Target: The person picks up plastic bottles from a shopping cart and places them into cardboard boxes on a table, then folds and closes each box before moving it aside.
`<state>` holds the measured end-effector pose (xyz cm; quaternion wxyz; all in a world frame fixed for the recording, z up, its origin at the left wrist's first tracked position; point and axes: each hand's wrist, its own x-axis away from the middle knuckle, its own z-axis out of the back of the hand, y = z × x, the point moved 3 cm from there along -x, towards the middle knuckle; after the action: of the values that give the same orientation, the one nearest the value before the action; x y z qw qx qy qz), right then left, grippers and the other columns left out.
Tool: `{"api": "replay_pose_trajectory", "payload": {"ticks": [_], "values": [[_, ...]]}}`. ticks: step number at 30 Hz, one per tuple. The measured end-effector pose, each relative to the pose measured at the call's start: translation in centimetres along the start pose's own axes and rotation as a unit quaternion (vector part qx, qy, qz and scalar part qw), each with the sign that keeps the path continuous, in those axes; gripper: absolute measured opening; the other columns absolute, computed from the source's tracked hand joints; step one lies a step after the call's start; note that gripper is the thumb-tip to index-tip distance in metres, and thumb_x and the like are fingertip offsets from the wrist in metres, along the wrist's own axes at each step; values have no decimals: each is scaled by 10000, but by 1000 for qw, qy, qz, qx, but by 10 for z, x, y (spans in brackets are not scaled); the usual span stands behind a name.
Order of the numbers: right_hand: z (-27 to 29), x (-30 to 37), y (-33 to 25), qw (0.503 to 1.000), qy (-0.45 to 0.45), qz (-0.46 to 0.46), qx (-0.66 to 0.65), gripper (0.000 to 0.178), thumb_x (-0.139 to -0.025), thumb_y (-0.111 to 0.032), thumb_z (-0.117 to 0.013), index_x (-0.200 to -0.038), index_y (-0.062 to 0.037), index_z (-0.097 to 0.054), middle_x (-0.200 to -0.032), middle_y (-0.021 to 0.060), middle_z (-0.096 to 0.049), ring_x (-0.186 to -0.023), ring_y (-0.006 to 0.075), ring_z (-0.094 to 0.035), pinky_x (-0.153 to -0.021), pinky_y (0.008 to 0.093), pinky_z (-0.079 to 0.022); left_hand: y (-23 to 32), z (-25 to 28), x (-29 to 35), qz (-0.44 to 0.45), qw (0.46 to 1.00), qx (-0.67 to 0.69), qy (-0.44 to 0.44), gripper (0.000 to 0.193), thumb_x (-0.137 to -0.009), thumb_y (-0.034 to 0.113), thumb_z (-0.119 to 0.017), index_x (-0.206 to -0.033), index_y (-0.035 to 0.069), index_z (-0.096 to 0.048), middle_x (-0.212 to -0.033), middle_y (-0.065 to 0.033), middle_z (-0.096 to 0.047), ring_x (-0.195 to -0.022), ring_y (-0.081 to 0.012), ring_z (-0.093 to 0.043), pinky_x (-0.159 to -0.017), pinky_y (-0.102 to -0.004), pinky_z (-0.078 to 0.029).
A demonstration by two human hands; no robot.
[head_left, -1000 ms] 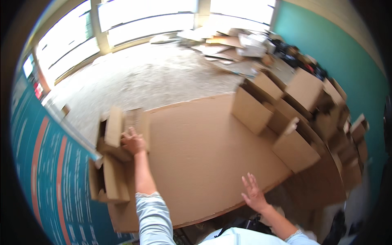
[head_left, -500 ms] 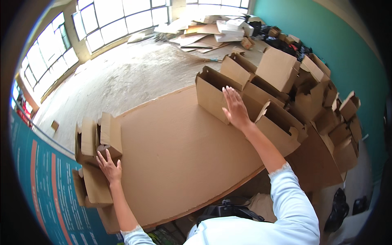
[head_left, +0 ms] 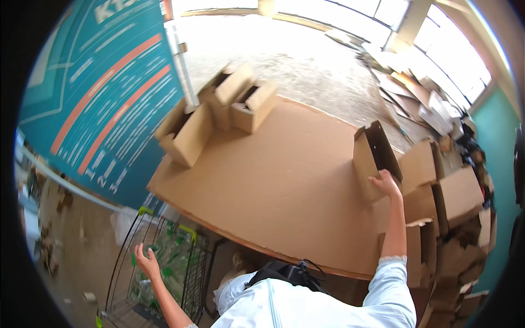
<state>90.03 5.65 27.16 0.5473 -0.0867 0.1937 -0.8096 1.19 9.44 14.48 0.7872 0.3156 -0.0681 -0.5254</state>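
Note:
My right hand (head_left: 388, 183) grips the near wall of an open-topped cardboard box (head_left: 365, 168), which stands at the right side of the cardboard-covered table (head_left: 284, 186). Off the table's near left edge, my left hand (head_left: 146, 262) hovers with its fingers apart and nothing in it. Under that hand is a wire shopping cart (head_left: 198, 273) with green corner pieces. Clear plastic bottles with green caps (head_left: 167, 262) fill much of it.
Several open cardboard boxes (head_left: 197, 136) stand at the table's far left corner, beside a teal printed panel (head_left: 120, 93). More boxes (head_left: 462, 191) pile up on the right by a teal wall (head_left: 500, 164). Flattened cardboard (head_left: 402, 87) lies on the floor beyond.
The view has swung left, bringing the cart into sight. My left hand has left the boxes at the left and moved over the cart. My right hand has closed on a box wall.

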Motion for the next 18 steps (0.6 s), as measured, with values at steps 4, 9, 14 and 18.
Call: {"api": "replay_pose_trajectory", "payload": {"ticks": [4,9,14,18], "values": [[-20,28,-155,985,-171,16,-6,280,-843,-202,-694,-900,65,-637,-857,223,-620,-756,351,-556,-695,447,-458,-143,10,60,212,969,-119,-47,486,-829,145,-721,-1276,12,-584,-1272,-206,-586,-1170,-396,-550,-997,-492,-442],[-59,74,-288,930,-196,284,-123,129,-851,-67,-649,-859,62,-645,-863,187,-632,-789,354,-544,-707,432,-462,-231,-20,118,332,898,-188,-220,626,-723,328,-746,-1231,-9,-606,-1209,-251,-629,-1149,-405,-588,-976,-476,-465],[-71,104,-362,902,-229,366,-35,114,-813,-69,-687,-866,31,-677,-907,161,-676,-868,356,-587,-771,433,-500,-163,-34,93,289,902,-260,-191,483,-752,228,-786,-1146,-3,-629,-1160,-233,-614,-1149,-357,-563,-964,-449,-459],[-74,119,-389,880,-286,378,17,118,-788,-86,-711,-854,11,-698,-836,138,-683,-822,326,-584,-778,412,-502,-100,-31,61,49,943,-299,-137,415,-745,148,-769,-1127,48,-640,-1172,-187,-592,-1202,-323,-505,-1025,-440,-407]]}}
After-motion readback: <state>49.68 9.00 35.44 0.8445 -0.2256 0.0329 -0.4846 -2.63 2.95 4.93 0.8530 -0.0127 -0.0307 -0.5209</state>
